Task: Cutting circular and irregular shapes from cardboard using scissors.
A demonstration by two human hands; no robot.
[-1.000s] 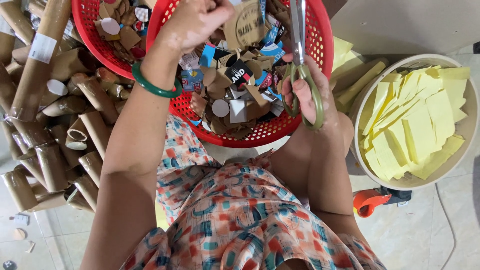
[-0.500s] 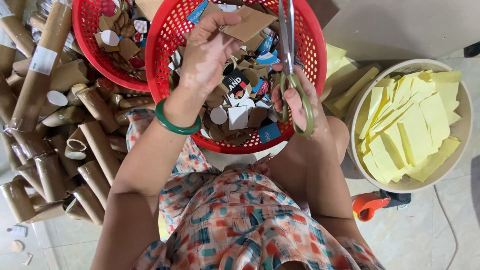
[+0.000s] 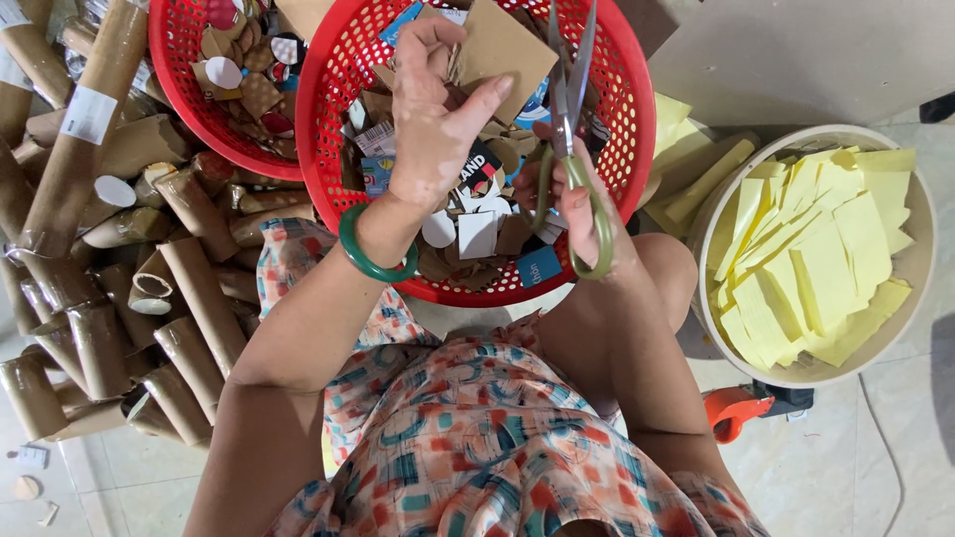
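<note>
My left hand (image 3: 433, 119), with a green bangle on its wrist, holds up a brown cardboard piece (image 3: 502, 50) over a red mesh basket (image 3: 328, 129). My right hand (image 3: 577, 199) grips green-handled scissors (image 3: 569, 109), blades pointing up and slightly parted beside the cardboard's right edge. The basket rests on my lap and is full of cut cardboard scraps (image 3: 477, 224), some white, blue and brown.
A second red basket (image 3: 189, 89) of scraps sits at upper left. Many brown cardboard tubes (image 3: 119, 268) are piled at left. A round beige bowl (image 3: 920, 259) of yellow paper pieces (image 3: 806, 259) stands at right, with an orange tool (image 3: 736, 410) beside it on the tile floor.
My left hand has lifted a brown cardboard piece out of the basket. The scissors have come closer to the cardboard's edge.
</note>
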